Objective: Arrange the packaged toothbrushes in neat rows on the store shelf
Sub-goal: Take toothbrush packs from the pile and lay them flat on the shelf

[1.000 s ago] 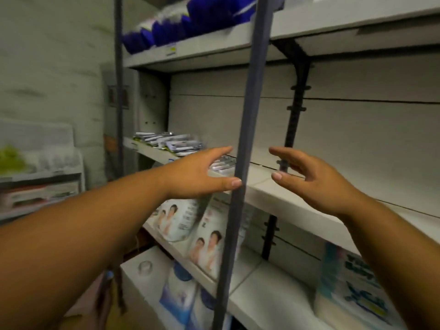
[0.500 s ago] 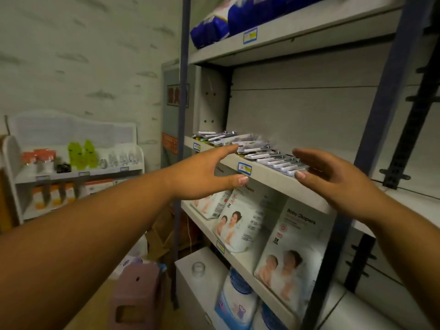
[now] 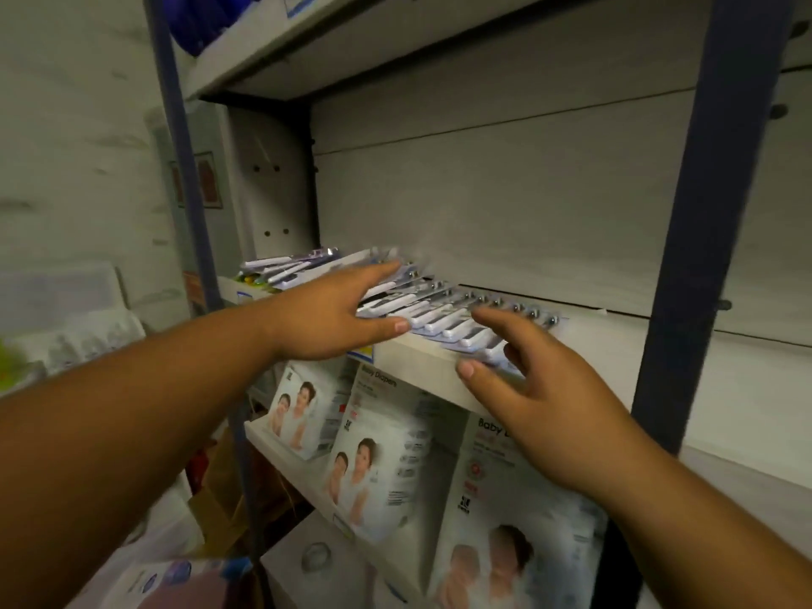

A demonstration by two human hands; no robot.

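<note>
Head view: a row of clear-and-white packaged toothbrushes (image 3: 444, 314) lies flat on the white store shelf (image 3: 422, 362), near centre. The left hand (image 3: 334, 316), fingers straight, reaches over the row from 9 o'clock. The right hand (image 3: 540, 389), fingers loosely spread, hovers at its 4 o'clock end. The hands are apart and grasp nothing. White baby-diaper packs (image 3: 373, 459) stand at 6 o'clock.

glossy plastic toothbrush packs (image 3: 444, 316), matt shelf (image 3: 422, 362)
</note>
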